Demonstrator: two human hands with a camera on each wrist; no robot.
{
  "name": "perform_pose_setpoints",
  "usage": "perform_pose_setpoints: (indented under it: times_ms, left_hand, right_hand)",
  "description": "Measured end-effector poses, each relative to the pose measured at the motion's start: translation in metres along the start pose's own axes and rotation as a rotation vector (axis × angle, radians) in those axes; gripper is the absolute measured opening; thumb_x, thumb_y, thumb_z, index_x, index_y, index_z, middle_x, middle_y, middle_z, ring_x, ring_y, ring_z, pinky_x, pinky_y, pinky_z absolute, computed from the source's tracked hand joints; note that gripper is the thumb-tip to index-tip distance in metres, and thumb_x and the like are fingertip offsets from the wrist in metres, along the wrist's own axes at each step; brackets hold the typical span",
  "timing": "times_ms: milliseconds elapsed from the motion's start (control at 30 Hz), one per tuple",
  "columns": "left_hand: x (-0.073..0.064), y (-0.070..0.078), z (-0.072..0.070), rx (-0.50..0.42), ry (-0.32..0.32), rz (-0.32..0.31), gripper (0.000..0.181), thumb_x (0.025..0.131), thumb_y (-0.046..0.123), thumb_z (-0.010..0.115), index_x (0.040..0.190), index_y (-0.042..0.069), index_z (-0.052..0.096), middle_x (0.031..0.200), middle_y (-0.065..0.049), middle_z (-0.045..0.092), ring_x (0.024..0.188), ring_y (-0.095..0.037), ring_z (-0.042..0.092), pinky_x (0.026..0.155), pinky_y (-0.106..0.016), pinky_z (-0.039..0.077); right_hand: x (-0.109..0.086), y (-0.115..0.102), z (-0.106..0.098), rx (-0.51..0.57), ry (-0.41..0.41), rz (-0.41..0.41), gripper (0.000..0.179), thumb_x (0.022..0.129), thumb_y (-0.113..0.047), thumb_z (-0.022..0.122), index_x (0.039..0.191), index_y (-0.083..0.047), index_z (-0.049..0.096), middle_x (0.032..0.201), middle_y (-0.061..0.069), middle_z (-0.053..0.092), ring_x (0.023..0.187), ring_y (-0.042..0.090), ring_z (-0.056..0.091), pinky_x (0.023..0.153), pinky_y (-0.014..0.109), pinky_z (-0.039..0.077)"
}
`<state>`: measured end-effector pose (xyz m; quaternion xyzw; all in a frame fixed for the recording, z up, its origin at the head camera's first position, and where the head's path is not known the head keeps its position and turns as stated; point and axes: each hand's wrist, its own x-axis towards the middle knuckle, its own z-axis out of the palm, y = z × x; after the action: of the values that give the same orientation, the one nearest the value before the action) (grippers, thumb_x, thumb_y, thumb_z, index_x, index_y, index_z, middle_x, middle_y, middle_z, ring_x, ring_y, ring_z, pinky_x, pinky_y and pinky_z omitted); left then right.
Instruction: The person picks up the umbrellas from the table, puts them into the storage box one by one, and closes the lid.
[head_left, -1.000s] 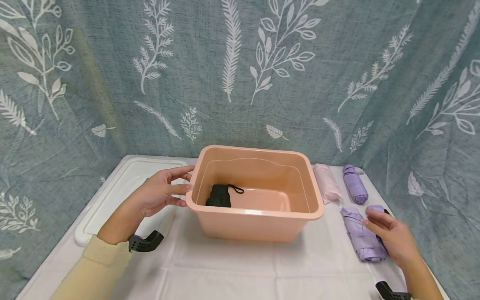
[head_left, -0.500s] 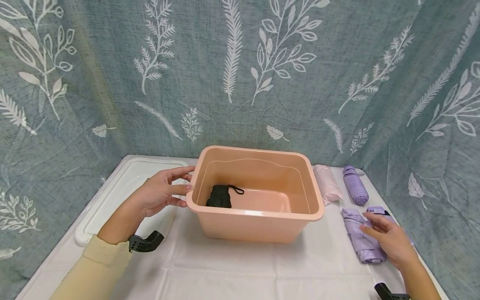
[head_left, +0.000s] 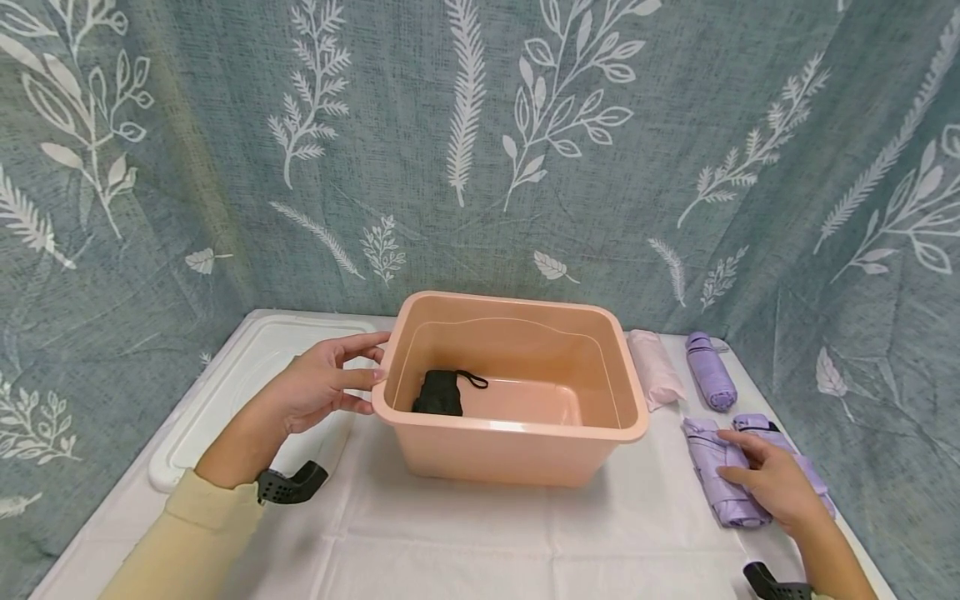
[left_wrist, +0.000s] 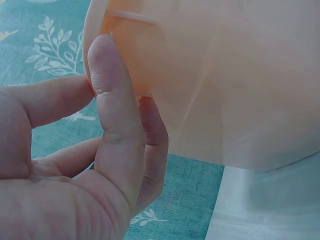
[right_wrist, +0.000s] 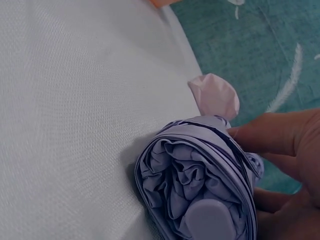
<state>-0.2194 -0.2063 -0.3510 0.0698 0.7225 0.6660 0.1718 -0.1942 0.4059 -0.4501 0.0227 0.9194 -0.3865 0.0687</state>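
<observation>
A peach plastic tub stands mid-table with a small black pouch with a wrist loop inside. My left hand holds its left rim, thumb on the edge and other fingers at the outer wall, as the left wrist view shows. On the right, my right hand rests over a folded lilac umbrella, fingertips on its top and side. In the right wrist view the umbrella's rolled end and pale handle knob face the camera. A second lilac umbrella lies partly hidden behind that hand.
A slim lilac umbrella and a pale pink wrapped item lie at the back right. A white lid lies flat at the left, under my left forearm. A patterned teal curtain encloses the table's back and sides.
My right hand has shifted left from the outer lilac umbrella onto the inner one, uncovering more of the outer one. My left hand and the tub have stayed put.
</observation>
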Motion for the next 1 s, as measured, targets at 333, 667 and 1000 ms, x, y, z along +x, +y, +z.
perform_pose_setpoints:
  times_ms: [333,667,1000]
  left_hand:
    - [0.0,0.0,-0.001,-0.011,-0.018,0.004,0.074,0.098,0.011,0.069,0.162,0.008,0.031,0.125,-0.008,0.044,0.082,-0.014,0.069,0.07,-0.032,0.064]
    - [-0.001,0.001,-0.001,-0.021,-0.009,0.011,0.073,0.098,0.009,0.069,0.161,0.007,0.032,0.124,-0.007,0.045,0.08,-0.013,0.068,0.069,-0.031,0.064]
    - [-0.001,0.001,0.001,-0.021,-0.015,0.012,0.073,0.098,0.009,0.069,0.161,0.006,0.032,0.124,-0.007,0.045,0.079,-0.013,0.068,0.069,-0.031,0.064]
  right_hand:
    - [0.0,-0.013,0.003,-0.16,0.02,-0.016,0.062,0.089,-0.019,0.079,0.14,0.007,0.056,0.15,0.041,0.04,0.138,0.059,0.038,0.108,0.067,0.041]
    - [0.004,-0.025,0.001,-0.295,0.029,-0.006,0.059,0.087,-0.024,0.08,0.136,0.002,0.061,0.145,0.041,0.045,0.135,0.064,0.038,0.106,0.076,0.036]
    - [0.003,-0.025,0.0,-0.316,0.033,-0.03,0.058,0.084,-0.027,0.083,0.132,0.0,0.065,0.142,0.04,0.049,0.131,0.063,0.042,0.103,0.074,0.04]
